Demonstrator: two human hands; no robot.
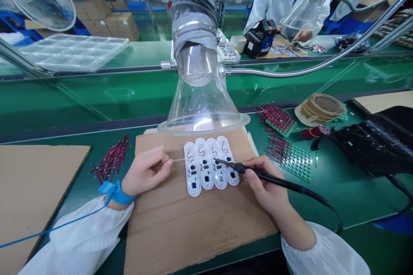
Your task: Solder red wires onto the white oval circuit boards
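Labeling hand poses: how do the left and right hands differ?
The left hand pinches thin solder wire; the right hand grips a soldering iron. The left hand wears a blue wrist strap; the right hand has none. Both emerge from white sleeves.

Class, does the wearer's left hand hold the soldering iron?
No, the right hand holds the soldering iron, while the left hand pinches a thin wire.

soldering-iron tip [223,162]: metal | hood [201,105]: glossy plastic | sheet [193,227]: matt cardboard
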